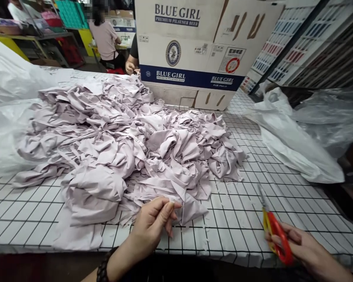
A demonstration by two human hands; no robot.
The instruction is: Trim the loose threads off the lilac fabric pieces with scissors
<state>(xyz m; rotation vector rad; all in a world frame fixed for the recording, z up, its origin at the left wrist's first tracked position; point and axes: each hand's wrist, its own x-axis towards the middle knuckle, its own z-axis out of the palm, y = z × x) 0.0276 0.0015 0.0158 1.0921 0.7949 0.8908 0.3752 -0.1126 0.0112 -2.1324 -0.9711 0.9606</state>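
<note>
A big heap of pale lilac fabric pieces (120, 145) lies on a white table with a black grid (247, 219). My left hand (153, 223) is at the heap's near edge, fingers pinched on the corner of one fabric piece (191, 209). My right hand (302, 246) rests on the table at the lower right, closed round the red and yellow handles of a pair of scissors (273, 231). The blades point away from me and look closed. The scissors are clear of the fabric.
A large Blue Girl beer carton (200, 51) stands behind the heap. Clear plastic bags lie at the right (300, 145) and at the far left (8, 82). A seated person (106, 39) works at a table in the background; another person's hand (131, 67) shows beside the carton.
</note>
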